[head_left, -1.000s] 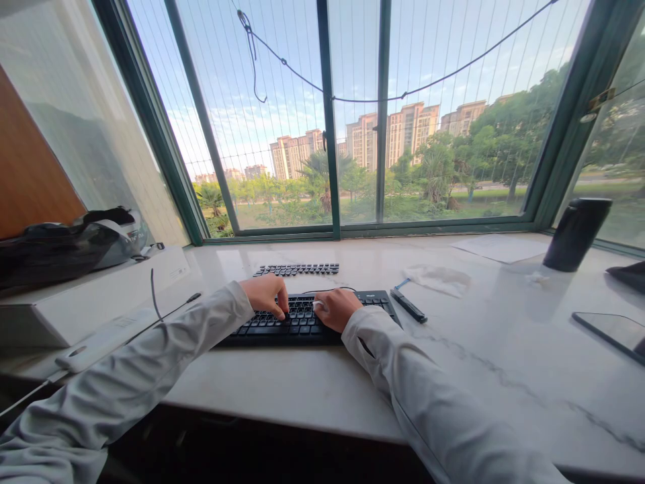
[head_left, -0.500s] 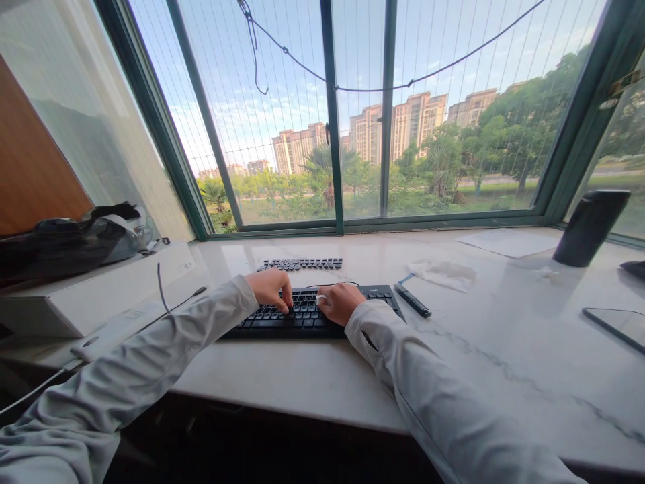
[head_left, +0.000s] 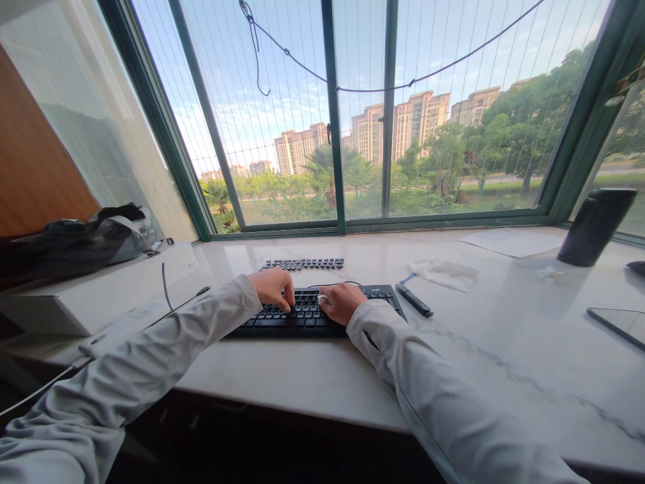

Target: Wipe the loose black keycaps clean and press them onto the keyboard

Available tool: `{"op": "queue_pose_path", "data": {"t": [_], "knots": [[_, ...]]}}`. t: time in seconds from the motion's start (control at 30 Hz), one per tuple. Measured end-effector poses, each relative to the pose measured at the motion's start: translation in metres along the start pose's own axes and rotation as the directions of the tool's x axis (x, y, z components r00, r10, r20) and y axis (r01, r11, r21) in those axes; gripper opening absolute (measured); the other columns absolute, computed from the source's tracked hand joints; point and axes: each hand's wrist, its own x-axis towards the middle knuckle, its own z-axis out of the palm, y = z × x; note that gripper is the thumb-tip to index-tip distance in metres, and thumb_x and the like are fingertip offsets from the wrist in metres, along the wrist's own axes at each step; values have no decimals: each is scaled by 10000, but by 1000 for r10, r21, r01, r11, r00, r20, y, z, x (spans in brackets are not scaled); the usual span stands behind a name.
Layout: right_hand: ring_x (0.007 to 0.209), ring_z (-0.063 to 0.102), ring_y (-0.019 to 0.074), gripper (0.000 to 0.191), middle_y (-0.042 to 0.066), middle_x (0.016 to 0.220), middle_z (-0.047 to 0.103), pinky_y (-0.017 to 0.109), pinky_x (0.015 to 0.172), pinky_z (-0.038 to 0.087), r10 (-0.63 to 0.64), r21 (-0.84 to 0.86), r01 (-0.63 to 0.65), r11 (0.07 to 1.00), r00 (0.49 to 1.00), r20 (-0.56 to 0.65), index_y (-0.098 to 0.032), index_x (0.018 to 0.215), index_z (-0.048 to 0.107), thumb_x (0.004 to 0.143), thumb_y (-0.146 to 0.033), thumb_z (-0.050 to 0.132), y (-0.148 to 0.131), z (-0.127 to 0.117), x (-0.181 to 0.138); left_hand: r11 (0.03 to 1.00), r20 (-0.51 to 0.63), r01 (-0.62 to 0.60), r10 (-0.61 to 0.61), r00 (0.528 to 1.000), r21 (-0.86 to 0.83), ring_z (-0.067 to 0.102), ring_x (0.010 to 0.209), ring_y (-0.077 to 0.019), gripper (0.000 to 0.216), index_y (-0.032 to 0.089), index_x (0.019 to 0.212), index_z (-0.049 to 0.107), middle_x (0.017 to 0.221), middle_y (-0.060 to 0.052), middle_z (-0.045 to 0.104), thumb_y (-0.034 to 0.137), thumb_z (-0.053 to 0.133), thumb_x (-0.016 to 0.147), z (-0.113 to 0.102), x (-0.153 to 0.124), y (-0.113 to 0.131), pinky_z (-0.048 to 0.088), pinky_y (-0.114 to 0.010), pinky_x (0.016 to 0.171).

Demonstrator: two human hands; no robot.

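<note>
A black keyboard [head_left: 282,323] lies near the desk's front edge, its upper rows partly bare of keycaps. My left hand [head_left: 273,288] reaches over its left-middle part, thumb and fingers bent down together at the keys; anything between the fingertips is too small to make out. On the right-middle part rests my right hand [head_left: 342,302], fingers curled closed around a small white piece of tissue [head_left: 323,297] that pokes out by the thumb. Behind the keyboard, loose black keycaps [head_left: 305,263] are laid out in rows on the desk.
Right of the keyboard lie a black pen-like tool with a blue end [head_left: 414,300] and a crumpled clear sheet [head_left: 445,274]. Farther right are a paper [head_left: 514,242], a black bottle [head_left: 597,227] and a phone [head_left: 619,325]. A white box [head_left: 108,289] stands left, with a dark bag [head_left: 75,242] on top.
The whole view has shifted very slightly. Both hands stay at the same spots on the keyboard, with hardly any finger movement visible.
</note>
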Motion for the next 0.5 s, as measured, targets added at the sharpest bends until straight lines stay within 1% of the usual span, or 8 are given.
{"op": "queue_pose_path", "data": {"t": [0.2,0.5], "knots": [[732,609,199,306,64,817,668,278,613,367,-16,3,16,1000,999,-33,-235,897,615,841,-327,328,2,3,1,1000,-1,12,-12,1000,16,632,720,-136,251,254,781,737,742,22,715,396,720,574,-2,1,1,424,-207,666],[742,615,208,312,74,804,665,282,621,370,-8,11,8,1000,999,-34,-227,889,613,842,-343,327,2,6,2,1000,9,-12,12,1000,9,632,716,-137,255,253,777,739,735,22,715,395,729,566,-1,2,1,427,-205,664]]}}
